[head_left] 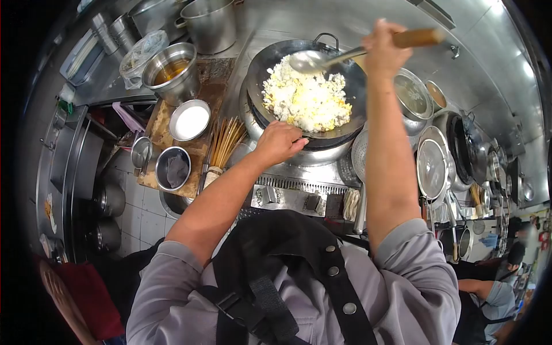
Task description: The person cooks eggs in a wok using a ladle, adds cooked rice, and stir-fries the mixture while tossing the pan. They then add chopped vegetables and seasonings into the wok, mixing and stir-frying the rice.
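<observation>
A dark wok (356,100) sits over a burner, holding a heap of white rice mixed with yellow egg (307,95). My left hand (280,142) is closed at the wok's near-left rim; its grip there is partly hidden under the fingers. Raised above the right side of the wok, my right hand (386,50) is wrapped round the wooden handle of a ladle (310,61). The ladle's metal bowl is over the far edge of the rice, with its back facing up. Hand and handle are slightly blurred.
To the left, a wooden board (158,129) carries a bowl of white grains (190,120) and a pot of yellow-brown liquid (171,68). A bamboo brush (225,144) stands beside it. Strainers (431,167) hang at right. Other people (494,296) stand at lower right and lower left.
</observation>
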The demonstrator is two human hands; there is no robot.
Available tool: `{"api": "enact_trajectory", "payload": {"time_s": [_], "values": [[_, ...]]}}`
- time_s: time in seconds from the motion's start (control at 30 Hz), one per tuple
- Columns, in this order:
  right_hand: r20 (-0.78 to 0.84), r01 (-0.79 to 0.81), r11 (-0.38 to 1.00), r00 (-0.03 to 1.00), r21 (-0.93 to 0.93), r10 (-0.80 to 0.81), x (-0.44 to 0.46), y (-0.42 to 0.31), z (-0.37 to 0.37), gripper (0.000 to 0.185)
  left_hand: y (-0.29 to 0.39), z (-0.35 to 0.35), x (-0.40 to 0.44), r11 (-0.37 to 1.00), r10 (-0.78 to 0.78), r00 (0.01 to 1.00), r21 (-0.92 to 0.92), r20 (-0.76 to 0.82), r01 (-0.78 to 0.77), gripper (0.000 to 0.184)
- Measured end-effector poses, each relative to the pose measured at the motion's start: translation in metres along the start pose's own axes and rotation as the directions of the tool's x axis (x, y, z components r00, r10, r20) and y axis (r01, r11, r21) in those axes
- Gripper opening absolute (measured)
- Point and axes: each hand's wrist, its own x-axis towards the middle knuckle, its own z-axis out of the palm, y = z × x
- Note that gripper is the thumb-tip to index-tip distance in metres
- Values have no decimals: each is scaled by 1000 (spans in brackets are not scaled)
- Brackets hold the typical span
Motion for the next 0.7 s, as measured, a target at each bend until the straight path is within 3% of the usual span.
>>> {"api": "enact_trajectory", "payload": {"time_s": [0.07,0.17,0.2,0.23,0.3,0.33,0.37,0.4,0.43,0.47,0.5,0.57,0.63,0.7], "values": [[-59,67,992,996,-105,-74,-15,4,1,17,3,3,-2,1000,23,999,-11,-40,-23,32],[120,-181,971,972,-157,201,0,-37,20,17,8,-3,-3,999,-39,995,25,92,37,34],[236,-171,984,959,50,155,2,-62,20,18,7,-5,0,998,-55,993,28,103,52,35],[237,-163,985,960,51,147,-9,-68,19,18,6,-6,3,997,-72,991,29,111,69,35],[223,-16,1000,975,27,10,-48,-59,17,19,5,-3,3,999,-33,998,-12,55,34,36],[187,-109,975,972,-193,146,-66,-41,19,18,2,-1,4,999,-33,995,-23,90,35,37],[179,-104,975,974,-198,140,-59,-36,5,18,-1,-1,8,999,-22,992,-30,121,26,38],[130,-157,968,974,-193,184,-43,-56,6,18,4,-11,13,998,-68,964,24,258,64,43],[73,-214,959,970,-185,230,-30,-78,8,18,8,-18,20,998,-58,963,22,265,54,43],[130,-165,985,977,-57,171,-25,-104,7,17,10,-23,29,991,-130,923,31,363,127,46],[127,-165,984,977,-62,171,-30,-104,5,17,12,-24,33,978,-202,864,45,461,205,48],[33,-186,967,980,-172,194,-51,-96,-7,17,22,-11,26,984,-179,888,53,424,172,50],[-50,-190,958,982,-216,184,-47,-63,-24,16,42,6,13,994,-111,956,51,273,100,47],[-14,-333,915,941,-230,339,-25,-100,-19,17,93,-29,8,995,-92,916,61,391,74,47]]}}
